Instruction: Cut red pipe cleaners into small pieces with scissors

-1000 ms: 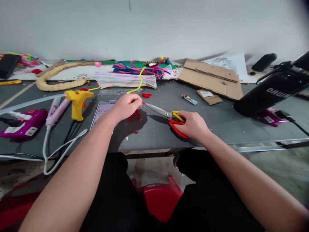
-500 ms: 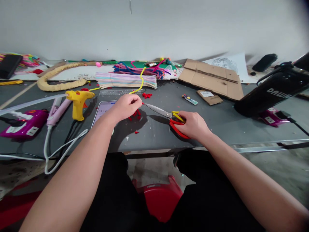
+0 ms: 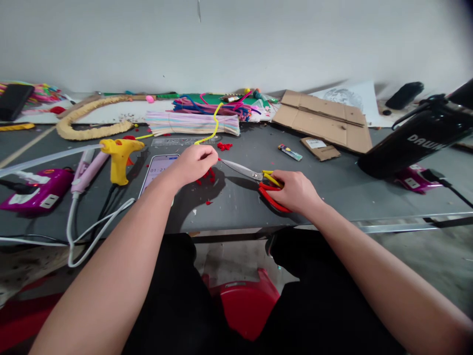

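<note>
My right hand point(image 3: 297, 190) is wrapped around the handles of a pair of scissors point(image 3: 242, 170), whose handles are red and yellow. The silver blades point left and look nearly closed, with their tips close to my left hand point(image 3: 199, 161). That hand is pinched shut, and a tiny red end of what looks like a pipe cleaner point(image 3: 219, 159) shows at the fingertips by the blades; the rest is hidden. A yellow pipe cleaner point(image 3: 216, 127) runs down behind the left hand; I cannot tell whether the hand touches it. Red fuzzy pieces point(image 3: 224, 146) lie close by.
A phone point(image 3: 155, 170) lies under my left forearm. Left of it are a yellow glue gun point(image 3: 120, 158), a pink hair straightener point(image 3: 90, 170) and a purple power strip point(image 3: 40, 192). Pipe cleaner bundles point(image 3: 192, 122), cardboard point(image 3: 325, 118) and a black bottle point(image 3: 414, 143) stand behind and right.
Very little differs. My left hand has shifted slightly to the right, and the lower part of the yellow pipe cleaner has moved a little left. The scissors stay almost in place.
</note>
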The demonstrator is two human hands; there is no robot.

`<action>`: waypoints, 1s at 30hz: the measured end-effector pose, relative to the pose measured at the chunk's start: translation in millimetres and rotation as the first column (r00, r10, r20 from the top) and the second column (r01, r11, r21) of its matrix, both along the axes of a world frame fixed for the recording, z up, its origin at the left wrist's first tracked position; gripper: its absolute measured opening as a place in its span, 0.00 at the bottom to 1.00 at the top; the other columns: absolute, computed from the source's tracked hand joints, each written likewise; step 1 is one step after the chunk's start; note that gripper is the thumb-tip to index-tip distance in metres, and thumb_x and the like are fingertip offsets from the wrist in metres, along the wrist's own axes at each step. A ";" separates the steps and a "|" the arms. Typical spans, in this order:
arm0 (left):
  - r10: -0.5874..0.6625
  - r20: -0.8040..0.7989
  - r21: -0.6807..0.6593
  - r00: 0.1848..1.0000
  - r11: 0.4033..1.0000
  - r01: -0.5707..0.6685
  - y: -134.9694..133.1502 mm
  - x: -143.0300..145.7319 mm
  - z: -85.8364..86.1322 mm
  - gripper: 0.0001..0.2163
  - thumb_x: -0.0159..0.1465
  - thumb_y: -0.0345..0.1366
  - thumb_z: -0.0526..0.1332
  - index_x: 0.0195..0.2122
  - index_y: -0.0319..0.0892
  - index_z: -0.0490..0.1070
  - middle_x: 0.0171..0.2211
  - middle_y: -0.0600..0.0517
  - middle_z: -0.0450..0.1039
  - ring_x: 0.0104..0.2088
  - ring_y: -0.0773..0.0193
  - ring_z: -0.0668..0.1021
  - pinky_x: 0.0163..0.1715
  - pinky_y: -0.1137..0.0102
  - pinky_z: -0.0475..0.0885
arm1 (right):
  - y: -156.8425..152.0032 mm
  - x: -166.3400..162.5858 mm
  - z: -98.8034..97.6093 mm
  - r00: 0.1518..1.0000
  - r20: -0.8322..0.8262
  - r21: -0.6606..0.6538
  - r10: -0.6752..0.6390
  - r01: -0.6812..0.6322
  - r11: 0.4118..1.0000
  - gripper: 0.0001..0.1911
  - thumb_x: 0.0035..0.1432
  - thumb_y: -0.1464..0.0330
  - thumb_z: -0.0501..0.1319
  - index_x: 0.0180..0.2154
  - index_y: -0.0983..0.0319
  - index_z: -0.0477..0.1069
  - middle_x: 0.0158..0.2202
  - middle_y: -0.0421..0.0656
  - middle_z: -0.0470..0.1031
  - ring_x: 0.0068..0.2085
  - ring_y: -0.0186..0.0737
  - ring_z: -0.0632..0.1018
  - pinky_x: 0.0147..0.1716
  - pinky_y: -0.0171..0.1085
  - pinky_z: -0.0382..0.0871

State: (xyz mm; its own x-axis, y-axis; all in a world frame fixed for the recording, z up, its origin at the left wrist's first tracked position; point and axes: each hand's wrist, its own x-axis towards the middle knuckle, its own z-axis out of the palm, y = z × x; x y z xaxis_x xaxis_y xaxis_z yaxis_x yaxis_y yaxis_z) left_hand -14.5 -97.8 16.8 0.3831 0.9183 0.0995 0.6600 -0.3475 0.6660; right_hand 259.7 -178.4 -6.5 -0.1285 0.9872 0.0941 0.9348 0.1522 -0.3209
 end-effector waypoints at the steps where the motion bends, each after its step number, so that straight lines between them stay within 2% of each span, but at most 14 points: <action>1: 0.000 0.000 -0.002 1.000 1.000 0.000 0.2 -0.2 -0.2 0.09 0.61 0.38 0.54 0.27 0.41 0.69 0.24 0.54 0.67 0.25 0.67 0.66 0.25 0.69 0.58 | 0.1 0.1 0.2 1.000 -0.003 -0.001 0.002 -0.002 1.000 0.15 0.52 0.54 0.59 0.25 0.58 0.65 0.23 0.40 0.70 0.24 0.35 0.62 0.25 0.35 0.48; 7: 0.005 0.011 -0.020 1.000 1.000 -0.005 0.6 -1.1 -1.6 0.09 0.61 0.38 0.54 0.27 0.41 0.69 0.24 0.54 0.66 0.24 0.67 0.65 0.25 0.69 0.57 | -0.8 0.7 0.8 1.000 -0.016 -0.004 0.006 -0.006 1.000 0.14 0.52 0.54 0.59 0.27 0.58 0.68 0.23 0.39 0.69 0.24 0.35 0.62 0.25 0.35 0.48; 15: -0.005 0.009 -0.014 1.000 1.000 0.005 0.6 -1.2 -0.4 0.09 0.61 0.37 0.54 0.26 0.41 0.68 0.23 0.54 0.65 0.24 0.68 0.65 0.25 0.69 0.57 | 0.1 0.9 0.5 1.000 -0.007 -0.015 0.001 -0.001 1.000 0.15 0.52 0.55 0.58 0.24 0.59 0.64 0.22 0.40 0.68 0.24 0.34 0.62 0.25 0.35 0.48; 30: -0.002 0.003 -0.007 1.000 1.000 0.002 1.7 -1.9 -2.0 0.09 0.61 0.38 0.54 0.27 0.41 0.68 0.24 0.54 0.66 0.25 0.67 0.66 0.25 0.69 0.58 | 0.8 1.5 -1.1 1.000 -0.013 -0.005 0.018 -0.019 1.000 0.14 0.52 0.55 0.58 0.24 0.58 0.65 0.22 0.39 0.68 0.24 0.34 0.61 0.25 0.35 0.48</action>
State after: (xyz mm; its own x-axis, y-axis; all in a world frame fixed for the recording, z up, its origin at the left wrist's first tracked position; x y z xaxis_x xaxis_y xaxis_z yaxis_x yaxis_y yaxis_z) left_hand -16.4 -96.1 14.8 0.3845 0.9183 0.0944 0.6571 -0.3441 0.6707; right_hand 261.2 -177.5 -7.6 -0.1455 0.9852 0.0907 0.9276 0.1677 -0.3339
